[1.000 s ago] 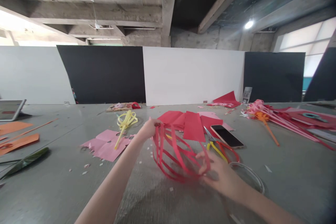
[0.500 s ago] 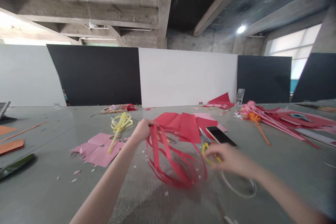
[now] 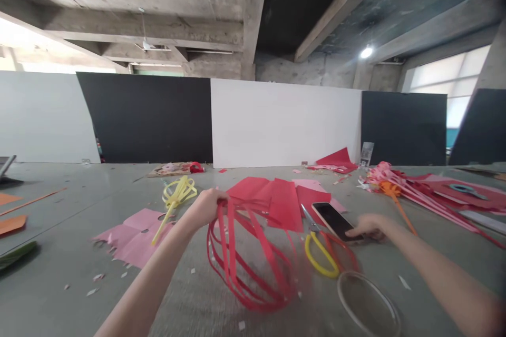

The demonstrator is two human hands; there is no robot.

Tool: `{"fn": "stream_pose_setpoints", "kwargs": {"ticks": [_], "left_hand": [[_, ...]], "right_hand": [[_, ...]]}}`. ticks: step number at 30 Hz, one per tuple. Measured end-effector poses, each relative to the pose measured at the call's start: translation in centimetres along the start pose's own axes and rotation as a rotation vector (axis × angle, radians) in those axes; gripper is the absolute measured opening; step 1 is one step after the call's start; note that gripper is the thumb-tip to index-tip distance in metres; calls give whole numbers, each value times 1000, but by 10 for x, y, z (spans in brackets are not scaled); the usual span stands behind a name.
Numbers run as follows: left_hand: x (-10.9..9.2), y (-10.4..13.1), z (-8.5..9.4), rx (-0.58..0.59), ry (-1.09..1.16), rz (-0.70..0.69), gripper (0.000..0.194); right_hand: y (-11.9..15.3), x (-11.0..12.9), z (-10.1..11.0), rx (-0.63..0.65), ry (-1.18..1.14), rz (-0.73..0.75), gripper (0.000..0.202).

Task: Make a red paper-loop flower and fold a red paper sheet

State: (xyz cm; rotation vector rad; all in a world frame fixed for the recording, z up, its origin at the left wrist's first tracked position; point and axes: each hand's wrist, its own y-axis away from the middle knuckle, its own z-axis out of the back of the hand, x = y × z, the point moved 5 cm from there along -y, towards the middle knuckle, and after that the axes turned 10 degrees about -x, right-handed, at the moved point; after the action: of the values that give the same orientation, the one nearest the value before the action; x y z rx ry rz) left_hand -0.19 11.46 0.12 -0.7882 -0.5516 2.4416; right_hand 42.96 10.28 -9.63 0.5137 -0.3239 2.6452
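My left hand [image 3: 208,207] is closed, pinching the gathered ends of red paper strips [image 3: 259,231]. The strips hang from it in long loops over the table. On the right, my right hand [image 3: 369,225] grips the near end of a smartphone [image 3: 331,217], its thumb lying on the dark screen. Scissors [image 3: 321,255] with one yellow and one orange handle lie just left of that hand, blades pointing away. Nearer to me is a roll of clear tape [image 3: 369,303]. Red paper sheets [image 3: 284,200] lie beyond the strips.
A yellow paper-strip flower [image 3: 179,194] rests by pink cut paper [image 3: 136,237] on the left. To the right lie an orange strip flower [image 3: 391,189] and pink strips [image 3: 430,201]. White and black panels [image 3: 284,121] stand along the table's back. Paper scraps are scattered about.
My right hand has moved right, from over the scissors to the smartphone, uncovering the scissors' handles. The left hand still holds the red strips, whose loops have swung a little left.
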Motion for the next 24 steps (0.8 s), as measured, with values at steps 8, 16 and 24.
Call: {"fn": "stream_pose_setpoints", "kwargs": {"ticks": [8,16,24], "left_hand": [[2,-2,-2,21,-26,-21,22],[-6,0,5,34,-30,-95,28],[-28,3,15,-62,-50,-226,34]], "right_hand": [[3,0,-15,513,317,-230,30],[6,-4,-20,446,287,-164,27],[3,34,30,3,-3,43,48]]}}
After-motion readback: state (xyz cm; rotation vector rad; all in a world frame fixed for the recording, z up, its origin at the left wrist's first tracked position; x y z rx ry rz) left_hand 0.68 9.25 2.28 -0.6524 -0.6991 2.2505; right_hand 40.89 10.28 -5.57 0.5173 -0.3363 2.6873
